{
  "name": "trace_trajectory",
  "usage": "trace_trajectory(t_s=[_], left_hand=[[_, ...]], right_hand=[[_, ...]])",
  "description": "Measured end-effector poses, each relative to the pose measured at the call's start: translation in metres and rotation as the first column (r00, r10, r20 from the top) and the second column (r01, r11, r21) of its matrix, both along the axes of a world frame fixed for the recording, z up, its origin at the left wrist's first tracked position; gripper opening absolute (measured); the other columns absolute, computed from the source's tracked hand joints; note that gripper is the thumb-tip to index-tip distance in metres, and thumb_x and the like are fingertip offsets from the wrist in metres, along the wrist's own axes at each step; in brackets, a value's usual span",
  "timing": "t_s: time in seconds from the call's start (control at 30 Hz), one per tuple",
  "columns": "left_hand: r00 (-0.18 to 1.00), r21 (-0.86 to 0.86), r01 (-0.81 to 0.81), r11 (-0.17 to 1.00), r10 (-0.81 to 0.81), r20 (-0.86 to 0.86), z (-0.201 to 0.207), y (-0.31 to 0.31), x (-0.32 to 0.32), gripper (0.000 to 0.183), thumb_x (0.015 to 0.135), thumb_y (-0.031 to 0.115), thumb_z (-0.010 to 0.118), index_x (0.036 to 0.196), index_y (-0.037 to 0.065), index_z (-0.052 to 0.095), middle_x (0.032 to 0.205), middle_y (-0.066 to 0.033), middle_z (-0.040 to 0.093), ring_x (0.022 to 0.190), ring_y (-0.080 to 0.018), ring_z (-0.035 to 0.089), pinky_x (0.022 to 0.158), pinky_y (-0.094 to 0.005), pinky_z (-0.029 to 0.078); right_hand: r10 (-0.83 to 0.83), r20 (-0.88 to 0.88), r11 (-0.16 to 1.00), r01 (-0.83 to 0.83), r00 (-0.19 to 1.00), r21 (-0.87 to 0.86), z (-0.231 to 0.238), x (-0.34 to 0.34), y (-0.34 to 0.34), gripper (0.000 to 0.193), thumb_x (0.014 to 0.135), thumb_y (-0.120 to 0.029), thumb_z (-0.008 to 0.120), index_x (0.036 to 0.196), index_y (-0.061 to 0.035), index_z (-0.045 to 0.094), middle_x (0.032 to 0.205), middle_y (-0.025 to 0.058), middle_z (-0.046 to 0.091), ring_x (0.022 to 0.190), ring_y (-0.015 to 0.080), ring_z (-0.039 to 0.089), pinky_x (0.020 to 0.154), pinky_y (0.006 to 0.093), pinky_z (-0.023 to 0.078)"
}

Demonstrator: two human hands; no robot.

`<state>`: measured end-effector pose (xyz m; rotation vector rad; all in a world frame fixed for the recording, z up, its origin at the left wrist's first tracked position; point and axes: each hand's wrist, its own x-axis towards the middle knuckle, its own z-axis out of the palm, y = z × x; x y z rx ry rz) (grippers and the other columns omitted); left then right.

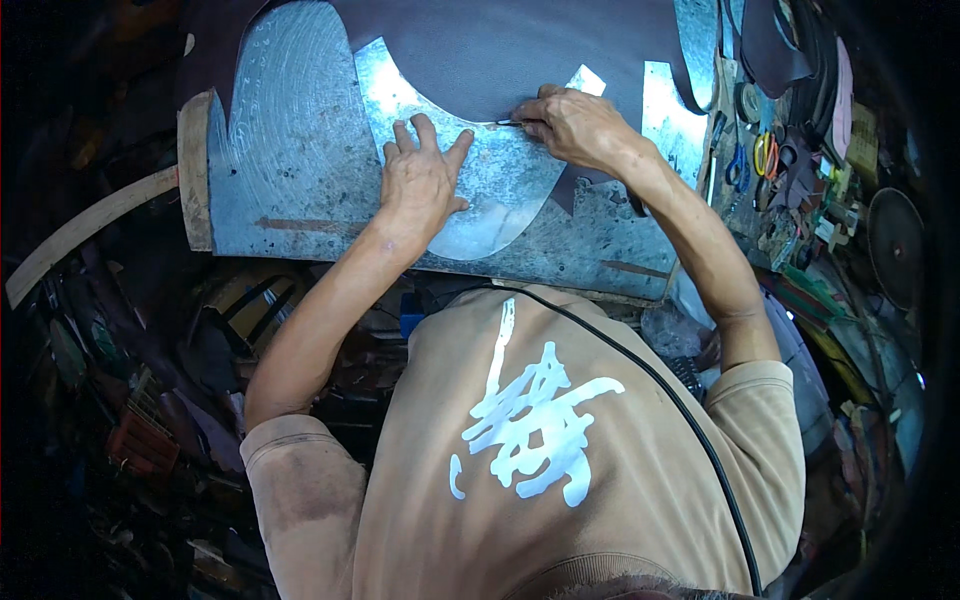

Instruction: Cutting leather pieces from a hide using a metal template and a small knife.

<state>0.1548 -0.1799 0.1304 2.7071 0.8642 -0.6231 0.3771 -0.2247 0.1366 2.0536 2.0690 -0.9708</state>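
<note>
My left hand (418, 180) lies open, fingers spread, pressing on a shiny grey sheet-metal template (490, 210) with a deep curved edge. Dark brown leather (500, 50) extends from the template's far side, and a dark scrap shows by its right edge. In my right hand (575, 125) is a slim pointed tool (507, 122), its light tip aimed left along the template's curve. Most of the tool is hidden by my fingers, so whether it is a knife or a marker cannot be seen.
A scratched metal-topped workbench (290, 130) has a wooden strip (196, 170) at its left end. To the right lie blue-handled scissors (738, 168), orange-handled scissors (766, 155) and a tape roll (747, 102). A black cable (650, 370) runs over my shirt.
</note>
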Motion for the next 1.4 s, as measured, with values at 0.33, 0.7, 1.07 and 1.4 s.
trace_trajectory(t_s=[0.33, 0.7, 1.07, 1.4], left_hand=[[1.0, -0.008, -0.012, 1.0, 0.012, 0.026, 0.002, 0.0, 0.0, 0.087, 0.067, 0.037, 0.084, 0.143, 0.022, 0.045, 0.133, -0.031, 0.039, 0.123, -0.0521, 0.045, 0.093, -0.0503, 0.05], [0.998, -0.047, -0.044, 0.998, 0.045, 0.036, 0.006, 0.0, 0.003, 0.087, 0.066, 0.034, 0.085, 0.142, 0.022, 0.045, 0.135, -0.0301, 0.038, 0.124, -0.052, 0.044, 0.094, -0.0494, 0.05], [0.999, 0.0, -0.01, 1.0, 0.01, 0.03, 0.01, -0.005, 0.018, 0.077, 0.071, 0.025, 0.081, 0.138, 0.013, 0.048, 0.129, -0.0249, 0.044, 0.115, -0.0412, 0.051, 0.09, -0.0406, 0.049], [0.935, 0.128, 0.311, 0.942, -0.279, -0.218, -0.002, -0.011, 0.08, 0.083, 0.078, 0.005, 0.066, 0.151, 0.015, 0.029, 0.095, -0.0142, 0.064, 0.064, -0.022, 0.066, 0.056, -0.028, 0.056]], right_hand=[[0.208, 0.024, 0.978, -0.207, 0.978, -0.027, -0.001, 0.048, 0.023, 0.023, 0.092, -0.02, 0.06, 0.112, -0.014, 0.071, 0.105, 0.0076, 0.064, 0.099, 0.0281, 0.064, 0.09, 0.0398, 0.052], [0.464, -0.032, 0.884, -0.465, 0.885, -0.041, -0.009, 0.087, 0.054, 0.017, 0.089, -0.016, 0.063, 0.104, -0.0135, 0.071, 0.103, 0.0094, 0.061, 0.104, 0.0288, 0.06, 0.094, 0.0417, 0.049], [0.492, 0.095, 0.87, -0.493, 0.865, -0.018, -0.014, 0.107, 0.054, 0.019, 0.089, -0.02, 0.062, 0.104, -0.0147, 0.071, 0.112, 0.0068, 0.061, 0.115, 0.0262, 0.056, 0.103, 0.0416, 0.044], [0.438, 0.077, 0.899, -0.434, 0.896, -0.059, 0.009, 0.093, 0.057, 0.02, 0.087, -0.013, 0.061, 0.102, -0.0166, 0.073, 0.117, 0.0064, 0.059, 0.113, 0.0278, 0.057, 0.103, 0.0432, 0.044]])
